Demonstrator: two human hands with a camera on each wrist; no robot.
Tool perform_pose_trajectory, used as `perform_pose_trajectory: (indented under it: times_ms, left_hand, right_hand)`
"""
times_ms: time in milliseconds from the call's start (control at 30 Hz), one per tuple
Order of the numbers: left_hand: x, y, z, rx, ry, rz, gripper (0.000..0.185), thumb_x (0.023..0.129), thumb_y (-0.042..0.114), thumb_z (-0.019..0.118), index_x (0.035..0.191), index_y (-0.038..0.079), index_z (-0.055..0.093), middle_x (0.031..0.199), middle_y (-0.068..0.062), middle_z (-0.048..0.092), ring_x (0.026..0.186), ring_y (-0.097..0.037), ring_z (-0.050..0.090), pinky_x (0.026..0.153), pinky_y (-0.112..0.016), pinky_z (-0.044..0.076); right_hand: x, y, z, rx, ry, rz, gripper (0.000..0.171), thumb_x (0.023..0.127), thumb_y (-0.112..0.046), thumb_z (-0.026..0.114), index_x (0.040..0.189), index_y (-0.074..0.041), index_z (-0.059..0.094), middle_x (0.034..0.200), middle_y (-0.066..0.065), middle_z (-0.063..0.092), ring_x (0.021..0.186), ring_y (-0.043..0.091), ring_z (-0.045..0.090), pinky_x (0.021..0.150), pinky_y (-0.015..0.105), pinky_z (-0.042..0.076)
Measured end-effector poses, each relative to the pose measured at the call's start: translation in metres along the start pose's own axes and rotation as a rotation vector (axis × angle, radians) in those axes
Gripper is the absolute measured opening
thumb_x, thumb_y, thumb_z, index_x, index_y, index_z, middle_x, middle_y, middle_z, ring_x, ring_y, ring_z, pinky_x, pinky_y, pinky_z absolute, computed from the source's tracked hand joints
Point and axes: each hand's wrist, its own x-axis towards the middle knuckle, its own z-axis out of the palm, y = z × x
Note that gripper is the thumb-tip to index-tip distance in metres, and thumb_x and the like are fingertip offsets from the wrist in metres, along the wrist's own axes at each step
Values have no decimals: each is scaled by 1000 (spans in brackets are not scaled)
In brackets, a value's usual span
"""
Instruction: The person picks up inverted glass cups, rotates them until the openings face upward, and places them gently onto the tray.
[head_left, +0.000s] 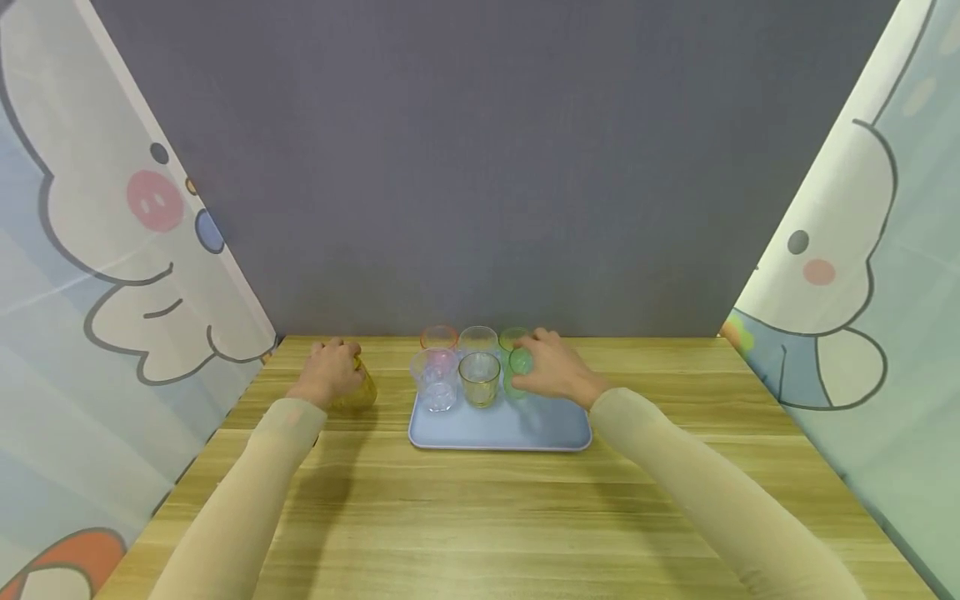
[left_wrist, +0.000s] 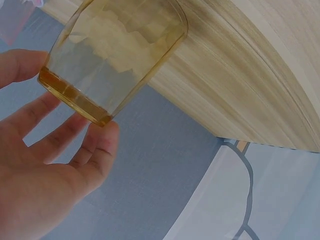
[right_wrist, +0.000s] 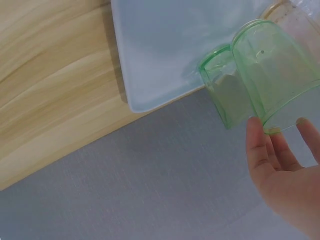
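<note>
My left hand [head_left: 326, 375] holds an amber glass [left_wrist: 120, 45] by its thick base, fingertips around the base edge. That glass is upside down and tilted over the wood table, left of the tray. My right hand [head_left: 557, 367] is at the right side of the blue tray [head_left: 498, 433], with fingers and thumb at the rim of a green glass [right_wrist: 275, 65]. A second green glass [right_wrist: 227, 90] stands behind it. Beside the green one in the front row are a pale yellow glass [head_left: 480, 382] and a clear glass [head_left: 437, 393].
Behind the front row stand a pink-rimmed glass [head_left: 438, 337] and another clear glass [head_left: 477, 337]. A grey panel [head_left: 480, 167] rises at the table's [head_left: 465, 525] back edge. Cartoon-printed curtains [head_left: 832, 250] hang on both sides.
</note>
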Motion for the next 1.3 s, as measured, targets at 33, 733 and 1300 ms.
perform_pose_trajectory:
  times_ms: [33, 733, 1300]
  left_hand:
    - [0, 0, 0, 2, 0, -1, 49, 95, 19, 57, 138, -5, 56, 138, -36, 48, 122, -62, 42, 101, -70, 39]
    - [0, -1, 2, 14, 7, 27, 49, 91, 13, 58, 136, -7, 57, 135, -35, 51, 124, -59, 44, 105, -66, 37]
    - [0, -2, 3, -9, 6, 19, 50, 93, 15, 59, 138, -7, 56, 138, -35, 49, 126, -60, 40, 104, -67, 38]
  right_hand:
    - [1, 0, 1, -1, -3, 1, 66, 80, -35, 68, 141, -9, 60, 134, 15, 53, 116, 34, 51, 87, 50, 52]
    - [11, -6, 15, -77, -58, 15, 63, 81, -36, 67, 138, -11, 62, 137, 13, 55, 117, 31, 51, 86, 47, 54]
    - [14, -9, 17, -176, -84, 17, 61, 86, -38, 63, 142, -12, 60, 135, 13, 54, 116, 29, 48, 91, 44, 52]
